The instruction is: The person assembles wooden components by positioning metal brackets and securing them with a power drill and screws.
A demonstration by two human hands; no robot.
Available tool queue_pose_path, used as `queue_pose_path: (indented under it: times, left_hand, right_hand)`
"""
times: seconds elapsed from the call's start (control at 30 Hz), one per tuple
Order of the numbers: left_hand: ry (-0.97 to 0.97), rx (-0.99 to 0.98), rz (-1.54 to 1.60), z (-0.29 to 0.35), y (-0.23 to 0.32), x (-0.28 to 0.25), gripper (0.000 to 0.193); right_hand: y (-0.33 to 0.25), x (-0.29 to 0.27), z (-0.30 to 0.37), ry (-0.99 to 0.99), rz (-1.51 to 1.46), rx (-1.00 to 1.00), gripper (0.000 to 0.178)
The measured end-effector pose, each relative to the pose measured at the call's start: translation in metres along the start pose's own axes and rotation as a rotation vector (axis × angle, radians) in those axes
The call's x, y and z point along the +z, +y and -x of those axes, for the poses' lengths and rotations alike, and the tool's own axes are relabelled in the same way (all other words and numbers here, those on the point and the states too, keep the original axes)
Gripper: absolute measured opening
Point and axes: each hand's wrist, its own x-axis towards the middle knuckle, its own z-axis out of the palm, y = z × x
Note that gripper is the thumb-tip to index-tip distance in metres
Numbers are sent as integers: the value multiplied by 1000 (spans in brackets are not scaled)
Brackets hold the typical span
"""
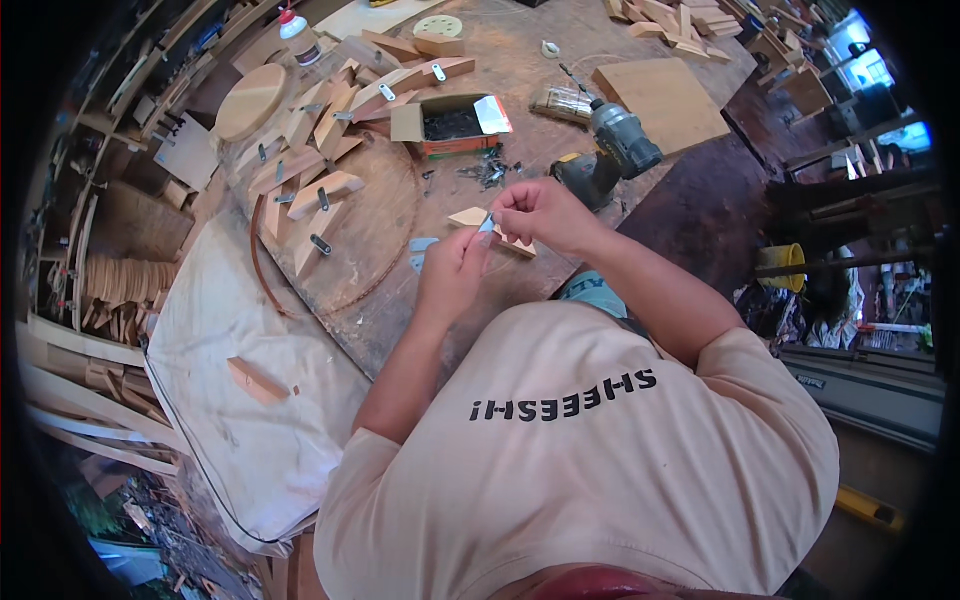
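In front of my body, my left hand (pixel 452 272) is closed, thumb and fingers pinching a small shiny metal plate (pixel 487 224). My right hand (pixel 545 214) meets it there with thumb and forefinger pressed together at the plate's upper end; whatever is between those fingertips is too small to tell. Below both hands lies a slim angled wood piece (pixel 466 217), partly covered by them. Beside my left hand, flat pale metal plates (pixel 421 248) rest on the table. A cordless drill (pixel 622 138) with a bit fitted stands just beyond my right hand.
An opened cardboard box (pixel 460 148) of dark screws stands ahead, with loose screws (pixel 490 170) spilled before it. Left of it is a pile of wood pieces (pixel 325 190), several with metal plates attached. A glue bottle (pixel 299 40) and a square board (pixel 662 105) are farther back.
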Motion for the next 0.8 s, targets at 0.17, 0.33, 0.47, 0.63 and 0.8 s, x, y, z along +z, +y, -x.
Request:
queue_pose_path:
  times: [0.17,0.33,0.47,0.63,0.8]
  left_hand:
    - [-35,-60,74,-4,6,-6,27]
    - [-136,-56,66,-17,9,-10,24]
    - [-161,2,-41,-17,-4,-7,23]
    - [-180,-73,54,-16,-5,7,22]
    - [-118,-77,116,-14,-15,20,21]
  right_hand:
    - [-1,6,0,126,46,-85,18]
    - [11,10,-3,307,153,-312,22]
    - [9,9,-1,404,527,-375,9]
    - [24,8,-7,477,758,-631,9]
    - [28,4,-6,463,939,-682,11]
